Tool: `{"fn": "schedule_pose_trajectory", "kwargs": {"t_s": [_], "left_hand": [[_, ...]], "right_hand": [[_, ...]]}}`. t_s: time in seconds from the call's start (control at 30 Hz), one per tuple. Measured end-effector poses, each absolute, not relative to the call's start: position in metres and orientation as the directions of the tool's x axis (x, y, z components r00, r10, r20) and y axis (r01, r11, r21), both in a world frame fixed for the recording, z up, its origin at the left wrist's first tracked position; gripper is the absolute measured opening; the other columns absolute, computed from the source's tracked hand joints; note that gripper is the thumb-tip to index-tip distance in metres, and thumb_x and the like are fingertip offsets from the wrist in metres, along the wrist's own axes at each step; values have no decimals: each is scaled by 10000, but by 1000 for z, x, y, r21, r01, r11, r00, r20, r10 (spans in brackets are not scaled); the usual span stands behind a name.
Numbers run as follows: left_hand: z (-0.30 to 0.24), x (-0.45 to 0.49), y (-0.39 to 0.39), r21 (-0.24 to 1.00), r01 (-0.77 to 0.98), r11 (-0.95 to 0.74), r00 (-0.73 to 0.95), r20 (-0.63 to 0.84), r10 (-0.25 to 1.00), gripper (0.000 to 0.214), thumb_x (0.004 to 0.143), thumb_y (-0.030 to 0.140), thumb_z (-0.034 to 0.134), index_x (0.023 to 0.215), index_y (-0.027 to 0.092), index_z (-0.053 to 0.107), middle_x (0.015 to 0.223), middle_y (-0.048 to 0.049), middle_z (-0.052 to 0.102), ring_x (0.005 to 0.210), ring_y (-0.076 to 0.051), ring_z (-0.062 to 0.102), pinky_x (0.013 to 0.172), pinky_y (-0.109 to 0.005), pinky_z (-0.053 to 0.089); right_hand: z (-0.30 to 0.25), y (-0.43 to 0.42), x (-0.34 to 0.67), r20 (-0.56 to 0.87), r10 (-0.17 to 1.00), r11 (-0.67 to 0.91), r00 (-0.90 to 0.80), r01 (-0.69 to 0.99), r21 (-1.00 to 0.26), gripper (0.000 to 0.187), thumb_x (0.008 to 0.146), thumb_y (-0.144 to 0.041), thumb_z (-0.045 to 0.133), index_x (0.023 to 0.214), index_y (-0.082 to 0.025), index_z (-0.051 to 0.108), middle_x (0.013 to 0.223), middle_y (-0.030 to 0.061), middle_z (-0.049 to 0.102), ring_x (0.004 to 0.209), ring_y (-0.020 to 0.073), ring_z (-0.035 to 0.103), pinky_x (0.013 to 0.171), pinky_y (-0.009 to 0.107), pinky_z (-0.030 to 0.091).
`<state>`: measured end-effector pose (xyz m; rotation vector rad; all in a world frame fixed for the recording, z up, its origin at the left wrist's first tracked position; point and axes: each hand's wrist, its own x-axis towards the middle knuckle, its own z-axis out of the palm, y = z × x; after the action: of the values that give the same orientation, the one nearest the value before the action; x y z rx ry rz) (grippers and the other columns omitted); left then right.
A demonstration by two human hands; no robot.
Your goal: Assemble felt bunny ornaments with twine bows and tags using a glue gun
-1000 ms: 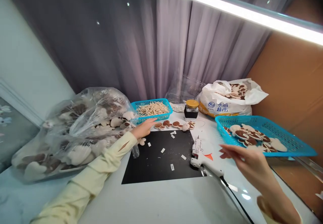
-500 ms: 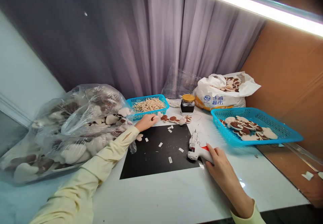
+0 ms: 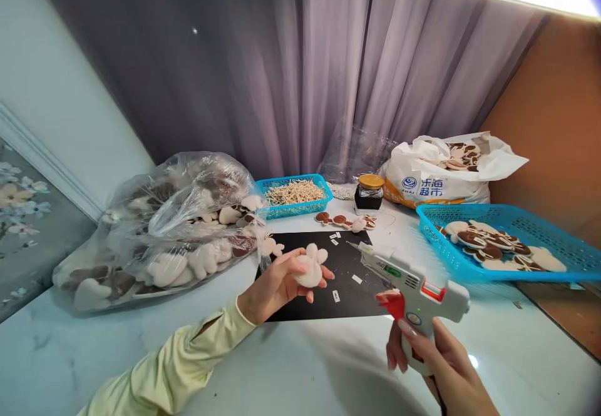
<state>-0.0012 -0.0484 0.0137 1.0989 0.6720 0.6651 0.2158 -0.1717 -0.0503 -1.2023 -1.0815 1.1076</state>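
Glue gun, light-grey pistol-shaped plastic with red trigger [image 3: 416, 297], gripped in right hand [image 3: 451, 366], nozzle pointing to 10 o'clock. Left hand [image 3: 277, 284] grasps cream fuzzy rounded piece with small lobes [image 3: 310, 271], at gun's 9 o'clock, over black rectangular mat [image 3: 359, 303]. Nozzle near piece, apart. Blue perforated plastic basket [image 3: 563, 241] at gun's 2 o'clock; clear plastic bag of brown-and-cream pieces [image 3: 159, 216] at cream piece's 9.

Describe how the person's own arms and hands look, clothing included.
The left sleeve is pale yellow and wrinkled, with a slit near its cuff. The left hand and right hand wear no gloves; no sleeve shows on the right.
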Motion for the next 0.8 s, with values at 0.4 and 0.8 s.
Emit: {"fn": "schedule_pose_trajectory", "kwargs": {"t_s": [0.4, 0.8], "left_hand": [[-6, 14, -76, 991, 11, 136, 693, -105, 713, 186, 836, 297, 546, 883, 168, 420, 768, -56, 665, 641, -152, 627, 562, -240, 415], [-10, 17, -90, 993, 98, 72, 663, -119, 739, 221, 857, 343, 548, 922, 188, 405, 756, -6, 661, 611, -137, 659, 514, -201, 417]], "right_hand": [[-18, -150, 166, 73, 889, 132, 451, -99, -986, 365, 662, -385, 724, 915, -182, 557, 780, 32, 643, 513, 120, 513, 469, 257, 459], [-25, -142, 162, 157, 903, 164, 401, 16, -986, 249, 720, -318, 671, 911, -178, 595, 726, 27, 681, 554, 153, 603, 487, 266, 528]]}}
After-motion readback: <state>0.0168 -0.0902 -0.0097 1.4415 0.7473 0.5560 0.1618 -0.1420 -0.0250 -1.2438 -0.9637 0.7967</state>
